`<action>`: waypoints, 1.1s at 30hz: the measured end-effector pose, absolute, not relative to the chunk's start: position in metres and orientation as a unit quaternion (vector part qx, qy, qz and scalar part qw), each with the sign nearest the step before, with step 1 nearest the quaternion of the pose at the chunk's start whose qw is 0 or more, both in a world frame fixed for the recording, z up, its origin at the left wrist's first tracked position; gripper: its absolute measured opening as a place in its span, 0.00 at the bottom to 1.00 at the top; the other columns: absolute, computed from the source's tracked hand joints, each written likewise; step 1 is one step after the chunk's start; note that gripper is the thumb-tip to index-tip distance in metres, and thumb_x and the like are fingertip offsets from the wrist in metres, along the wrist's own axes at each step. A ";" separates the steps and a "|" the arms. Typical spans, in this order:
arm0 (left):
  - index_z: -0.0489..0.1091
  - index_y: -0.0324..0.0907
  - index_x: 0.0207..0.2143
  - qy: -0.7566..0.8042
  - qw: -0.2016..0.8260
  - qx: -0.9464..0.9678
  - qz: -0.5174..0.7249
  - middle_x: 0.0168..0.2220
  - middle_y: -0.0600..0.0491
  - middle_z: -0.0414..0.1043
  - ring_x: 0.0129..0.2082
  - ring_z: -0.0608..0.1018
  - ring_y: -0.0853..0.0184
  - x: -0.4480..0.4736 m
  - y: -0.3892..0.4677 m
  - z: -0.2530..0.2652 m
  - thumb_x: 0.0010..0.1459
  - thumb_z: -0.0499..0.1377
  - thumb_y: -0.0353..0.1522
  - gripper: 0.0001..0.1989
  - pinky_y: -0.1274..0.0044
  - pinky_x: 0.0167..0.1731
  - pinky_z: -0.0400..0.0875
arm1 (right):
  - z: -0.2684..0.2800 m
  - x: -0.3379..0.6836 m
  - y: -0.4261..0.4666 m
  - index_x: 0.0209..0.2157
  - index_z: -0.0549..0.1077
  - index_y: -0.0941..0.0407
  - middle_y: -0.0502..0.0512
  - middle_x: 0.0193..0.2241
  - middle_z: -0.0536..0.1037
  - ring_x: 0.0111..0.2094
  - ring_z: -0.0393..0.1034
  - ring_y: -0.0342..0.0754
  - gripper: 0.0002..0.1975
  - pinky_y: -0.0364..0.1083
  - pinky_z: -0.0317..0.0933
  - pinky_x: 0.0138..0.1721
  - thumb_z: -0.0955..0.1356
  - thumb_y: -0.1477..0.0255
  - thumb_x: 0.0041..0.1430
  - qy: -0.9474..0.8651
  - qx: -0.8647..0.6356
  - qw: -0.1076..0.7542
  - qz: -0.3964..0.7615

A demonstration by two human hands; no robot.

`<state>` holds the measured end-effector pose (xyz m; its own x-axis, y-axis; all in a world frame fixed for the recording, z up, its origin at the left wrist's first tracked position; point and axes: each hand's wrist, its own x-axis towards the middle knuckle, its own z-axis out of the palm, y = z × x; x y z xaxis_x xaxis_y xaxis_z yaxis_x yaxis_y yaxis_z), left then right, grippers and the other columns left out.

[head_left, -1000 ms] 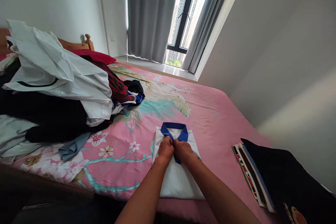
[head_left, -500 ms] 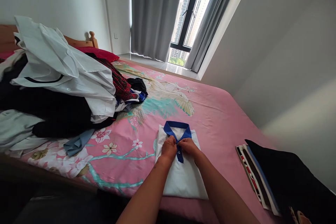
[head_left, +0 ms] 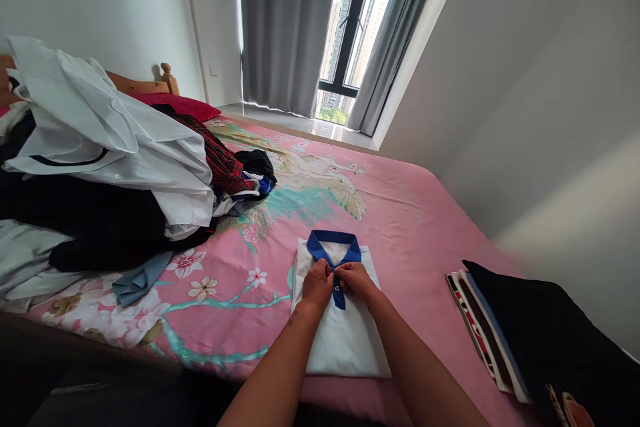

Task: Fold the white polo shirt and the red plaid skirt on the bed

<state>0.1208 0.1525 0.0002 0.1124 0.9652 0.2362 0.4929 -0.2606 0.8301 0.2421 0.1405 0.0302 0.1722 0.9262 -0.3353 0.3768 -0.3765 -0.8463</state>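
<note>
A folded white polo shirt [head_left: 345,347] with a blue collar [head_left: 332,236] and a blue button placket lies flat near the front edge of the bed. Both hands meet at the top of the placket, just under the collar. My left hand [head_left: 318,282] pinches one side of the placket. From the other side, my right hand [head_left: 354,279] pinches the placket too, its fingertips close to the left ones. One button shows below the fingers; whatever sits between the fingertips is hidden.
A heap of loose clothes, with a white shirt [head_left: 125,140] on top, fills the bed's left side. A folded stack under a black garment [head_left: 540,320] lies at the right. The pink floral bedsheet [head_left: 410,213] spreads between them. Beyond stand grey curtains [head_left: 287,27] and a window.
The whole view has shifted slightly, so things appear a little further left. Both hands stay pinched at the polo shirt's placket, with only small finger movement.
</note>
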 end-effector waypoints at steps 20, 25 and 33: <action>0.48 0.42 0.65 0.632 0.138 0.751 0.136 0.67 0.50 0.41 0.66 0.46 0.58 0.066 0.162 0.012 0.63 0.43 0.43 0.30 0.56 0.61 0.30 | 0.006 0.312 0.108 0.64 0.49 0.60 0.57 0.65 0.48 0.66 0.34 0.52 0.33 0.57 0.20 0.63 0.55 0.58 0.62 -0.558 -0.783 0.191 0.195; 0.48 0.36 0.64 0.618 0.196 0.746 0.151 0.66 0.42 0.42 0.66 0.46 0.60 0.045 0.156 0.021 0.62 0.47 0.43 0.32 0.63 0.63 0.37 | 0.014 0.318 0.073 0.65 0.43 0.60 0.59 0.65 0.48 0.65 0.41 0.52 0.39 0.51 0.37 0.64 0.57 0.53 0.60 -0.547 -0.761 0.259 0.233; 0.55 0.31 0.59 0.656 0.202 0.698 0.205 0.56 0.39 0.63 0.56 0.66 0.56 0.026 0.069 0.032 0.58 0.53 0.38 0.30 0.69 0.56 0.57 | 0.012 0.302 -0.051 0.58 0.56 0.60 0.64 0.50 0.69 0.52 0.63 0.55 0.35 0.51 0.56 0.52 0.62 0.54 0.55 -0.428 -0.796 0.352 0.244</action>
